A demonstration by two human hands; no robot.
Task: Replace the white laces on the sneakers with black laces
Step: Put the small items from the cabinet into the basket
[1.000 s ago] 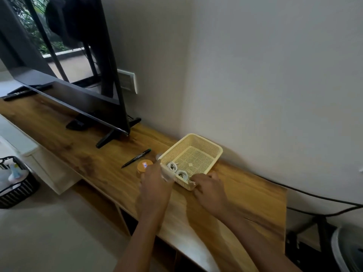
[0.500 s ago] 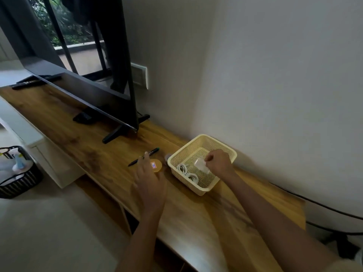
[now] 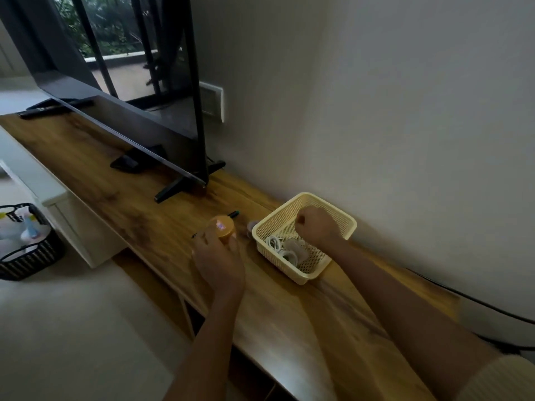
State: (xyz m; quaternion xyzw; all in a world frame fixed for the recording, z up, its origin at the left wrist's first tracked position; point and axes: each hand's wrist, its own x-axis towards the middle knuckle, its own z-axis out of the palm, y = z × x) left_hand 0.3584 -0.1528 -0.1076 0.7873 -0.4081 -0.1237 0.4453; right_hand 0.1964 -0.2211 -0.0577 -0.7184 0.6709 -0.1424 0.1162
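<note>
1. Sneakers and black laces: neither is in view. Nothing dark and cord-like shows on the long wooden console top (image 3: pixel 162 227).
2. The cream perforated plastic basket (image 3: pixel 344 227) sits near the wall. Its long axis slants from the wall toward the console's front edge.
3. Inside it, white coiled cords (image 3: pixel 273 243) and a clear crumpled packet (image 3: pixel 298 247) are bunched at the near-left end. I cannot tell whether the cords are laces or cables.
4. Right hand (image 3: pixel 317 227) hangs over the middle of the basket with its fingers balled into a fist, back of the hand to the camera. Cannot tell whether anything is pinched inside.
5. Left hand (image 3: pixel 218 261) is outside the basket on its left side, with fingers wrapped round the near side of a small orange round container (image 3: pixel 221 227). A black pen (image 3: pixel 233 213) lies just beyond it.
6. Key relation: the basket's contents lie just toward the person from the right fist, and the left hand is beyond the rim and busy. My judgement is that the right hand is the one to sort through them.
7. A flat black television (image 3: pixel 130 120) stands farther left on the console. A black woven basket (image 3: pixel 29 256) sits on the floor.
</note>
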